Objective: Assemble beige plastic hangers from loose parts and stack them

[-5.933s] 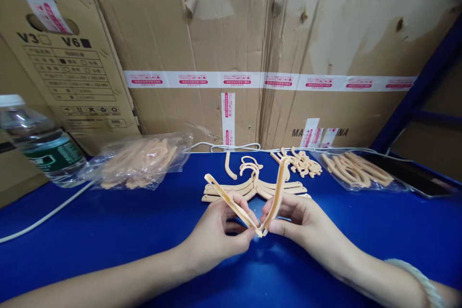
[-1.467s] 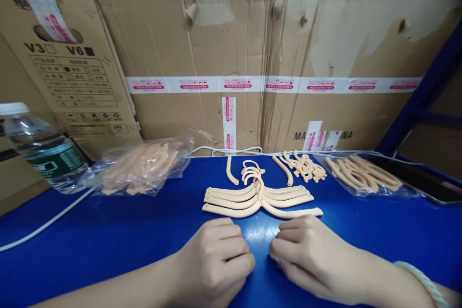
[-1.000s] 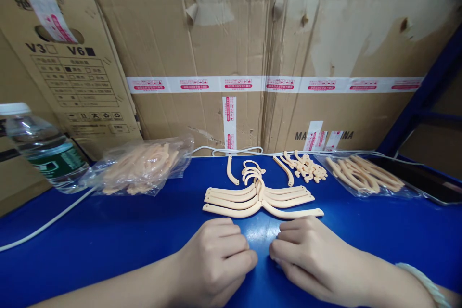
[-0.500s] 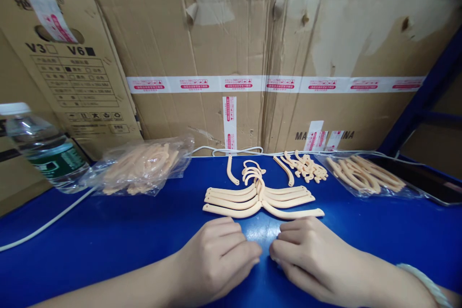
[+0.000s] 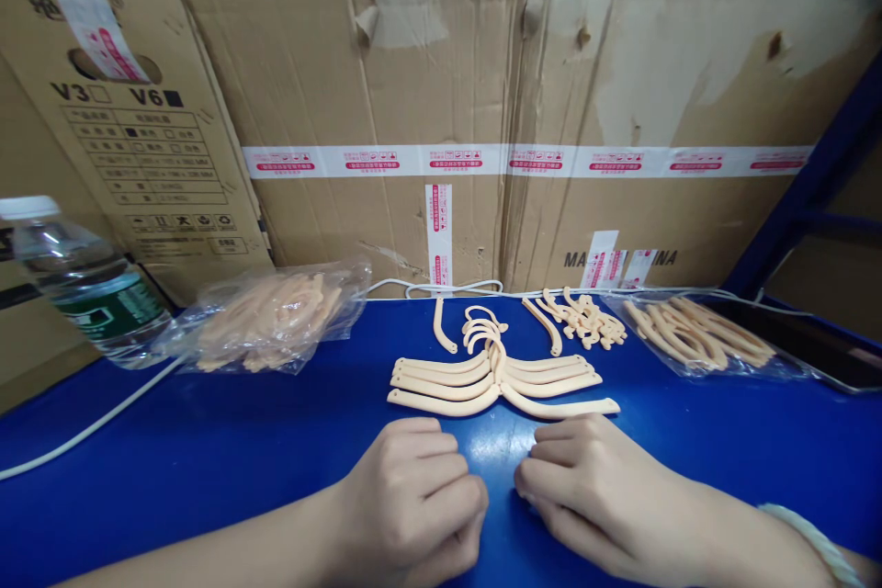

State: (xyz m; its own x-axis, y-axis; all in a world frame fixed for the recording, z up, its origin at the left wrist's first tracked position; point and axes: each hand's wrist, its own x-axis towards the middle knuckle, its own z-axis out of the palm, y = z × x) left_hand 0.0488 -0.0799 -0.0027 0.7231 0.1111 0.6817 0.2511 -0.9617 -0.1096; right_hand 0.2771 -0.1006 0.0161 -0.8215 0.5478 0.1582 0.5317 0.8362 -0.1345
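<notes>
My left hand point(image 5: 417, 501) is curled into a fist on the blue table, with no object showing in it. Opposite it, my right hand point(image 5: 599, 487) rests with its fingers folded in, also with nothing visible in them. Just beyond both hands lie several beige plastic clothes hangers point(image 5: 447, 404), overlapped in a row with their hooks pointing away from me. Behind them are a loose curved hanger arm point(image 5: 442, 329) on the left and another hanger arm point(image 5: 544, 328) on the right. A pile of loose hanger hooks point(image 5: 585, 320) sits to the right of that.
At left, a clear plastic bag point(image 5: 276, 322) holds beige parts beside a water bottle point(image 5: 96, 294). On the right are an open bag of hanger arms point(image 5: 695, 335) and a dark flat device point(image 5: 819, 349). A white cable point(image 5: 89, 427) crosses the table; cardboard point(image 5: 386, 92) stands behind.
My left hand has drawn slightly left and its thumb and index finger have curled in tighter. The right hand and the hangers stay where they were.
</notes>
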